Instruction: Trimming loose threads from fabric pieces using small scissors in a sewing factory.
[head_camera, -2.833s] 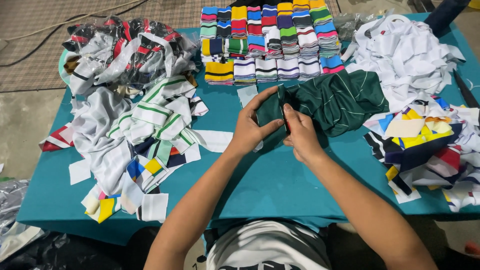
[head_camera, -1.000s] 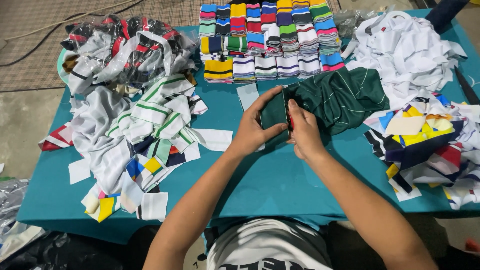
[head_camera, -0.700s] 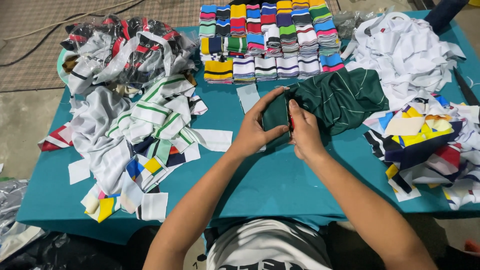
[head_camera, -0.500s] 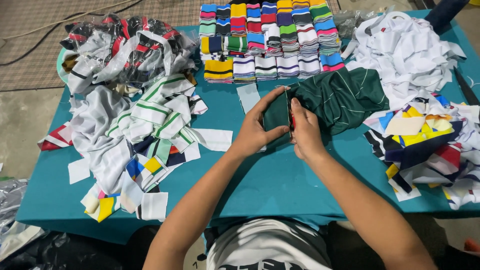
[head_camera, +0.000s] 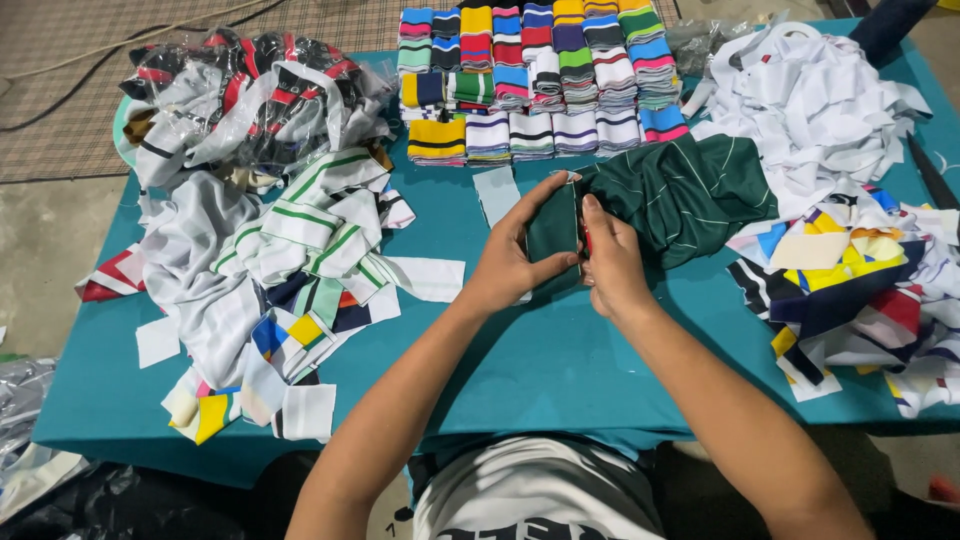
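At the centre of the teal table (head_camera: 540, 370) both hands meet on a dark green knit collar piece (head_camera: 553, 232), a small folded strip with thin pale stripes, held upright just off the cloth. The left hand (head_camera: 510, 260) wraps it from the 9 o'clock side, thumb along the near edge and fingers curled over the top, gripping it. The right hand (head_camera: 610, 265) presses in from the 3 o'clock side, fingers closed against the strip, and a small red tool (head_camera: 586, 240) shows between its fingers, though what kind of tool cannot be told. Just beside the hands, toward 2 o'clock, lies a heap of dark green striped fabric (head_camera: 690, 195), touching the held piece. At 12 o'clock, along the far edge, stand neat rows of folded striped collars (head_camera: 540, 75) in yellow, blue, red, green and white. At 1 to 2 o'clock sits a loose pile of white knit strips (head_camera: 810, 100), and at 3 o'clock a mixed heap of multicoloured pieces (head_camera: 850, 290) in navy, yellow, white and pink. At 10 o'clock a bundle of plastic-wrapped striped pieces (head_camera: 250, 100) rests near the table's far left corner; below it, at 9 o'clock, spreads a pile of white and green striped pieces (head_camera: 290, 250), with flat white fabric rectangles (head_camera: 425, 278) lying around it.
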